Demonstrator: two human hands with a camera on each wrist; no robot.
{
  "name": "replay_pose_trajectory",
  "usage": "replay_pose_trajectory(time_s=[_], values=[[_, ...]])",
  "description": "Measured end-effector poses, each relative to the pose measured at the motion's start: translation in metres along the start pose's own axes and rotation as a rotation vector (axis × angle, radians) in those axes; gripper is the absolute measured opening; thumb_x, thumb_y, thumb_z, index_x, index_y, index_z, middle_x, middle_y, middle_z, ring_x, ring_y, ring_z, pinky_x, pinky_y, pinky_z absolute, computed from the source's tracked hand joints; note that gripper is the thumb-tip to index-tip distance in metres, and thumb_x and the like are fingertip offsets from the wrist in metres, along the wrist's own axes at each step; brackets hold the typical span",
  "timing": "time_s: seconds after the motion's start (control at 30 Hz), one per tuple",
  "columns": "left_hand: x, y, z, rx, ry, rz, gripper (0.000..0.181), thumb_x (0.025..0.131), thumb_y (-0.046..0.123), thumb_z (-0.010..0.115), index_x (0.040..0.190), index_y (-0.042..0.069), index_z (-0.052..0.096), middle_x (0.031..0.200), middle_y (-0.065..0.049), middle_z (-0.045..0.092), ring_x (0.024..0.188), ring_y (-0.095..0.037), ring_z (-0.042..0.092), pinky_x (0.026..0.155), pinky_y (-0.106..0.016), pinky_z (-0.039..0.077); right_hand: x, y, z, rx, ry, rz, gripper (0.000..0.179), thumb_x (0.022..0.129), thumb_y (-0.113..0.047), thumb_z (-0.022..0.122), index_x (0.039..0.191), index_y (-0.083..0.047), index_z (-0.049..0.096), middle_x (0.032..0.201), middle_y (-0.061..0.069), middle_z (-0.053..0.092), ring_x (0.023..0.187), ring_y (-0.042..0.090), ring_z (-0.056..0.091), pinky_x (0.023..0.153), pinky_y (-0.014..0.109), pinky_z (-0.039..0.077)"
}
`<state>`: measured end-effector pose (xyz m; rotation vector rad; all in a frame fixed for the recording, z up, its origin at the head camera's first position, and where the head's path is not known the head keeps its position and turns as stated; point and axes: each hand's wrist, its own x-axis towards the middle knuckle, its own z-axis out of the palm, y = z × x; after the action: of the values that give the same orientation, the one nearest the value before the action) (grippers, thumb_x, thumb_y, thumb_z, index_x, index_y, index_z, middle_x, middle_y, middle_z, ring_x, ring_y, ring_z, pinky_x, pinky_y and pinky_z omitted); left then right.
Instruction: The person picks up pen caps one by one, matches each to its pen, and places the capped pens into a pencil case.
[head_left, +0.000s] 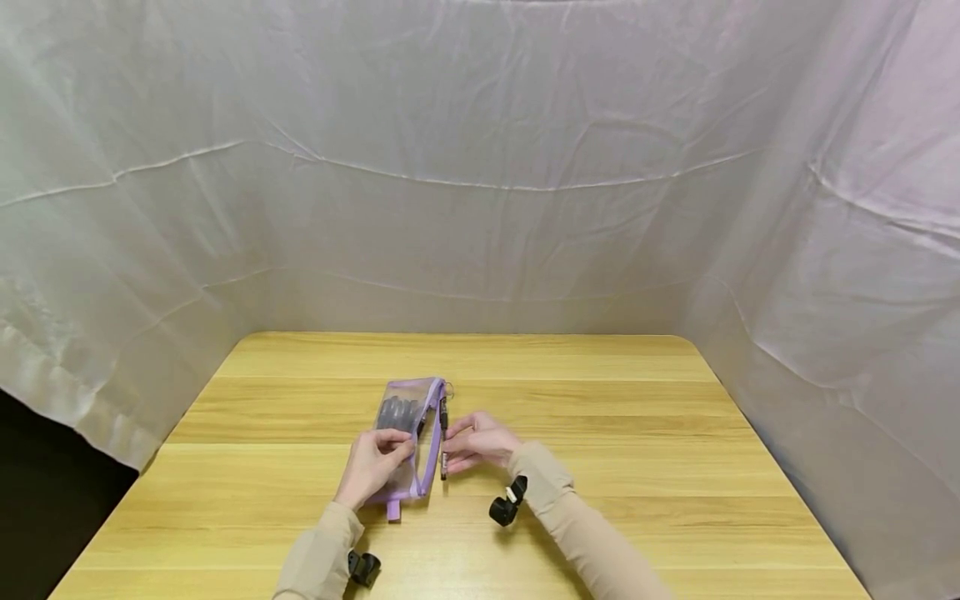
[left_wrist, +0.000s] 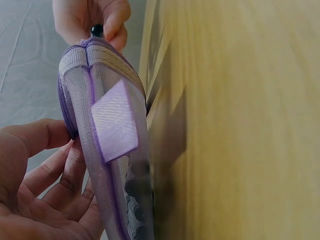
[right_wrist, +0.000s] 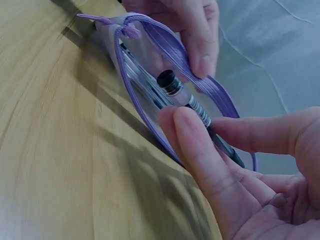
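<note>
A purple-trimmed mesh pencil pouch [head_left: 408, 387] lies on the table, its zipped side gaping toward the right. My left hand [head_left: 372, 465] pinches the edge of that opening between thumb and fingers. Several dark-ended pens [right_wrist: 142, 82] are inside, showing through the mesh. Just at the mouth, my right hand [head_left: 486, 440] holds a black-capped clear pen [right_wrist: 200, 111] between thumb and fingers, roughly in line with the pouch's length. In the left wrist view, a purple fabric tab [left_wrist: 116, 120] sticks out from the pouch's end.
The wood-grain table [head_left: 637, 433] spreads out around the pouch. Pale cloth curtains [head_left: 480, 233] hang behind it and at both sides. Each wrist carries a small black camera [head_left: 504, 508].
</note>
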<state>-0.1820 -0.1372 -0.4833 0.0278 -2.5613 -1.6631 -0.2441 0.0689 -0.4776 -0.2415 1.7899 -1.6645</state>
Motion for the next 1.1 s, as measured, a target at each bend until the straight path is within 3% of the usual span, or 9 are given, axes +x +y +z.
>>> replay_pose_trajectory(time_s=[0.27, 0.47, 0.67, 0.77, 1.0, 1.1], values=[[0.001, 0.0, 0.002, 0.012, 0.002, 0.005, 0.014, 0.088, 0.004, 0.072, 0.099, -0.003, 0.076, 0.086, -0.013, 0.076, 0.071, -0.01, 0.064, 0.063, -0.018, 0.051, 0.007, 0.0, 0.005, -0.023, 0.015, -0.043, 0.035, 0.092, 0.004, 0.063, 0.123, 0.018, 0.053, 0.103, 0.035, 0.071, 0.067, 0.018, 0.072, 0.074, 0.035, 0.063], [0.001, 0.0, 0.002, 0.014, 0.003, 0.016, 0.013, 0.089, 0.005, 0.072, 0.098, -0.003, 0.076, 0.085, -0.013, 0.076, 0.072, -0.01, 0.064, 0.063, -0.018, 0.05, -0.003, 0.008, -0.01, -0.026, 0.038, -0.085, 0.043, 0.093, 0.0, 0.063, 0.13, 0.017, 0.05, 0.109, 0.037, 0.069, 0.068, 0.016, 0.072, 0.073, 0.034, 0.063], [0.0, 0.0, 0.003, 0.028, -0.005, 0.027, 0.012, 0.088, 0.006, 0.073, 0.098, -0.001, 0.077, 0.085, -0.012, 0.076, 0.072, -0.01, 0.064, 0.064, -0.018, 0.05, -0.018, 0.017, -0.03, -0.054, 0.135, -0.167, 0.044, 0.094, -0.001, 0.063, 0.132, 0.017, 0.049, 0.113, 0.038, 0.066, 0.078, 0.019, 0.073, 0.077, 0.035, 0.063], [-0.001, 0.0, 0.002, 0.03, -0.003, 0.028, 0.013, 0.088, 0.006, 0.073, 0.098, -0.002, 0.077, 0.085, -0.012, 0.076, 0.073, -0.01, 0.064, 0.064, -0.018, 0.05, -0.028, 0.019, -0.04, -0.128, 0.207, -0.226, 0.041, 0.095, -0.003, 0.063, 0.13, 0.016, 0.051, 0.117, 0.037, 0.065, 0.09, 0.026, 0.073, 0.083, 0.038, 0.062], [0.0, 0.0, 0.003, 0.082, 0.0, 0.052, 0.012, 0.088, 0.008, 0.074, 0.097, 0.001, 0.077, 0.085, -0.008, 0.076, 0.074, -0.007, 0.063, 0.068, -0.019, 0.051, -0.051, 0.023, -0.066, -0.411, 0.373, -0.379, 0.037, 0.096, -0.009, 0.064, 0.126, 0.013, 0.058, 0.122, 0.031, 0.065, 0.11, 0.039, 0.066, 0.099, 0.044, 0.054], [0.001, -0.001, 0.002, 0.096, -0.025, 0.053, 0.011, 0.089, 0.012, 0.074, 0.095, 0.003, 0.078, 0.084, -0.007, 0.076, 0.073, -0.007, 0.062, 0.067, -0.02, 0.05, -0.06, 0.026, -0.078, -0.473, 0.441, -0.388, 0.039, 0.098, -0.013, 0.064, 0.128, 0.011, 0.059, 0.127, 0.029, 0.065, 0.119, 0.042, 0.063, 0.108, 0.051, 0.048]])
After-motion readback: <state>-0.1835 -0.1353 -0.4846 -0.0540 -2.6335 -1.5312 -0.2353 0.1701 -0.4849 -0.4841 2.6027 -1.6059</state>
